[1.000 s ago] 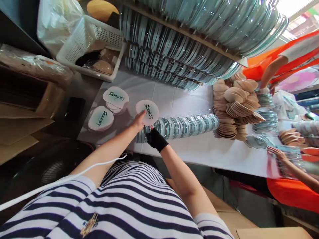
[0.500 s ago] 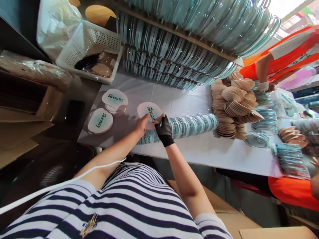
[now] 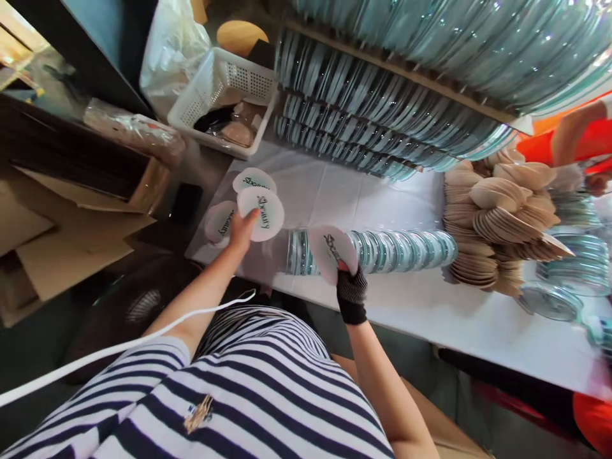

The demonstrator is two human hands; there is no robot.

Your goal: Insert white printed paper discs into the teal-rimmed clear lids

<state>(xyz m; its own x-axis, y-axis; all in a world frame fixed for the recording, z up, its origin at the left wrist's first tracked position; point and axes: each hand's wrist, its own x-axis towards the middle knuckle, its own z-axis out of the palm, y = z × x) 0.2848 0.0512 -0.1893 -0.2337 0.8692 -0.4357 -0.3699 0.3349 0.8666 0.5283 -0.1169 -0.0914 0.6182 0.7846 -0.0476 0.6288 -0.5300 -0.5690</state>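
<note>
My bare left hand (image 3: 243,229) pinches a white, rounded flat piece (image 3: 272,220) printed with "beauty", thumb on top, held over two piles at the table's left end. One pile's top piece (image 3: 251,178) shows its print behind it; another pinkish piece (image 3: 218,224) lies partly under my hand. In a black fingerless glove, my right hand (image 3: 352,287) grips a pinkish printed piece (image 3: 329,245) by its edge. That piece covers part of a long row of clear-wrapped round items (image 3: 406,250) standing on edge. What the pieces are made of, I cannot tell.
A white perforated basket (image 3: 222,137) stands at the back left. Racks of clear, shiny round items (image 3: 363,89) rise along the back. Beige, pad-like stacks (image 3: 492,210) sit at the right of the white table (image 3: 396,293). A person's orange clothing (image 3: 540,148) shows far right.
My hands have parted from one spot, each with a printed piece. My left hand has moved left over the piles; my right hand stays over the row. The view has shifted.
</note>
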